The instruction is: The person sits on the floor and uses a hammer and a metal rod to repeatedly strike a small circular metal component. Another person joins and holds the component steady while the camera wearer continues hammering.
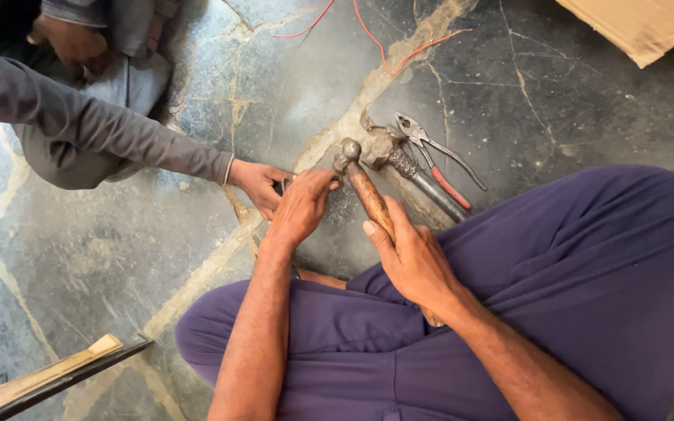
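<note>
My right hand (pixel 411 257) grips the brown wooden handle of a hammer (pixel 362 187), whose metal head rests on the stone floor near my left hand. My left hand (pixel 299 206) is closed over a small dark piece on the floor, which is mostly hidden. Another person's hand (pixel 257 183), in a grey sleeve, reaches in from the left and touches the same spot. Just behind the hammer lie a second hammer with a dark grip (pixel 411 168) and a pair of red-handled pliers (pixel 438 160).
I sit cross-legged in purple trousers (pixel 571 288) on a cracked dark stone floor (pixel 118 257). The other person crouches at top left. Red wires (pixel 384 47) trail at the top, cardboard (pixel 641 27) lies at top right, and wooden strips (pixel 48 374) lie at bottom left.
</note>
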